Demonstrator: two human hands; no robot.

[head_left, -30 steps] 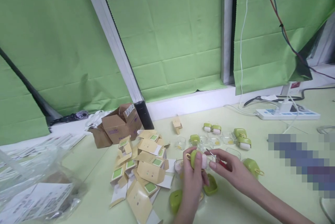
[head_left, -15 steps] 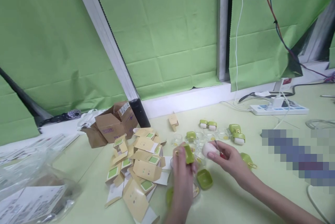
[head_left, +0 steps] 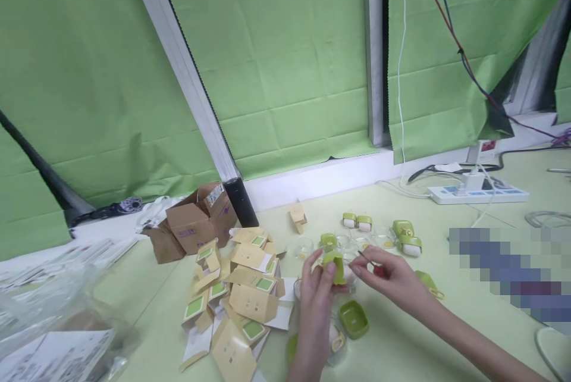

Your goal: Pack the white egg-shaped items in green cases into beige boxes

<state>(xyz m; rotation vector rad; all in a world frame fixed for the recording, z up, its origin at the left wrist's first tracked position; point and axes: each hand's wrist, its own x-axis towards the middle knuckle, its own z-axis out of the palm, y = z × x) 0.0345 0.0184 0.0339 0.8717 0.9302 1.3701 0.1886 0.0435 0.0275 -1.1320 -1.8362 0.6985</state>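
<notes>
My left hand (head_left: 314,296) is closed around a small green plastic cover (head_left: 338,269), tilted up over the table. My right hand (head_left: 388,278) is closed too, with a small red-handled tool (head_left: 379,271) lying across its fingers; a thin dark metal end points up and left. The right fingertips touch or nearly touch a white rounded piece (head_left: 350,278) beside the cover, mostly hidden. Below the hands a square green cup (head_left: 354,319) lies with its hollow side up. A green cover with a ring (head_left: 427,282) lies by my right forearm.
Opened cream cartons (head_left: 252,301) are heaped on the left. Behind them stands a brown cardboard box (head_left: 200,221). Clear cups (head_left: 304,247) and green-and-white cases (head_left: 364,223) sit beyond my hands. A power strip (head_left: 504,194) with cables lies at the right back.
My right hand has brought the white piece left, up against the green cover in my left hand. The cover has turned. The view has shifted slightly.
</notes>
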